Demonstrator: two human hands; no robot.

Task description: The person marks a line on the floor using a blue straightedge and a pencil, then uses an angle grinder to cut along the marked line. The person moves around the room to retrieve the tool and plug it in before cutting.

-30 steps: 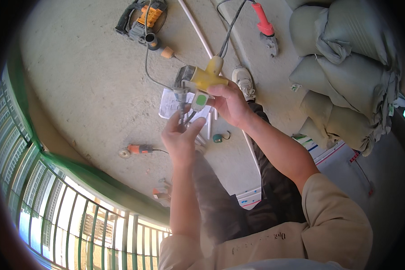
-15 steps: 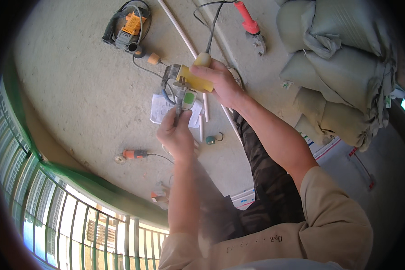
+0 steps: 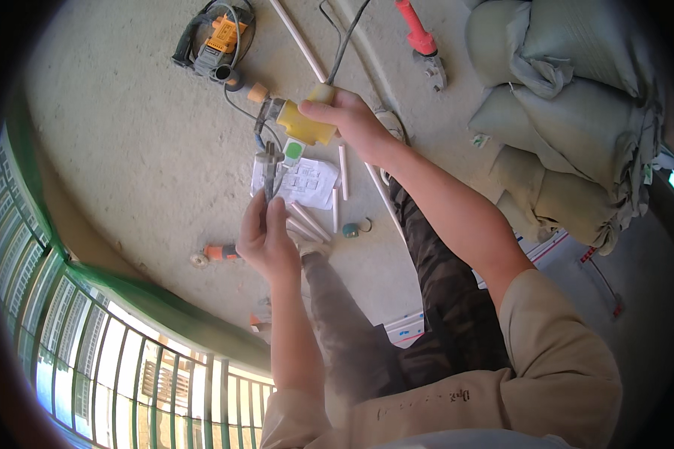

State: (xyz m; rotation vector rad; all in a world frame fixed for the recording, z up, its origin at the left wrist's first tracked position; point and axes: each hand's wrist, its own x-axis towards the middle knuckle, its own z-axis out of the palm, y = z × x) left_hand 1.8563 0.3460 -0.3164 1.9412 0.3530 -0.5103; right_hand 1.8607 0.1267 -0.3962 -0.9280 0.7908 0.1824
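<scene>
Far to the left of our left hand, we see a green net [image 3: 112, 279] running along a fence of bars. Nearer, just left of that hand, a small orange tool [image 3: 219, 253] lies on the floor [image 3: 142, 157]. Well past the hand, up and a bit to the left, we see a bigger orange and black tool [image 3: 225, 36] with a cord looped around it. Our left hand [image 3: 268, 241] has its thumb and finger pinched on the bottom end of a grey plug [image 3: 269, 166], and the plug's pins poke up past the fingertips. Above those pins, a black plug [image 3: 266, 112] sits against the left end of a yellow block [image 3: 309, 123]. Below it, to the right of the grey plug, is a white piece with a green spot [image 3: 294, 152]; we cannot tell if it touches the block. Under that, on the floor between our hands, lies a white paper [image 3: 311, 183]. Our right hand [image 3: 358, 123] is wrapped around the yellow block, and a dark cord goes up from its top. Below the right hand lie thin white sticks [image 3: 343, 172] and a small teal thing [image 3: 350, 231]. To the right of that hand, we see a red tool [image 3: 421, 37], then, farther over, a pile of fat grey-green bags [image 3: 577, 120].
</scene>
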